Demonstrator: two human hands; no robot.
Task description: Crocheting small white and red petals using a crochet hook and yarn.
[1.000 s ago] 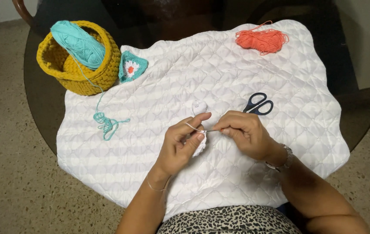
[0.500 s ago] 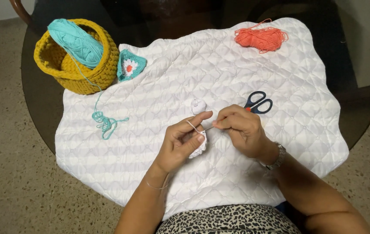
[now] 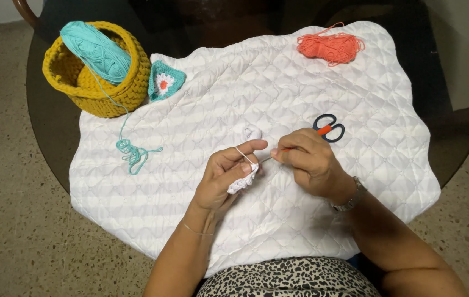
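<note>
Basket: a mustard-yellow crocheted round basket [image 3: 96, 82] stands at the far left of the cloth, holding a skein of turquoise yarn [image 3: 94, 50].
Loose strand: a turquoise yarn tail [image 3: 131, 154] trails from the basket down onto the cloth and ends in a small tangle, well apart from both hands.
Motif: a small turquoise crocheted square with a white and orange flower centre [image 3: 164, 81] leans just beside the basket.
Cloth: a white quilted fabric mat [image 3: 201, 110] covers a dark round glass table [image 3: 454, 121].
Left hand: the left hand [image 3: 224, 179] pinches a small white crocheted piece [image 3: 242, 181] between thumb and fingers, with a white yarn strand [image 3: 240, 154] looped over the raised forefinger.
White yarn: a little white yarn ball [image 3: 252, 132] lies just beyond the left hand.
Key relation: the white piece sits to the left of the right hand's fingertips; the hook's long axis runs roughly level, its tip pointing left into the piece. The left hand already holds the piece; the right hand is just beside it.
Right hand: the right hand [image 3: 312, 165] grips a thin crochet hook with an orange handle [image 3: 279, 152], fingers closed around it.
Scissors: black-handled scissors with an orange pivot [image 3: 329, 127] lie touching or just behind the right hand's knuckles.
Far right: a loose bundle of coral-orange yarn [image 3: 330, 47] rests near the cloth's far edge.
</note>
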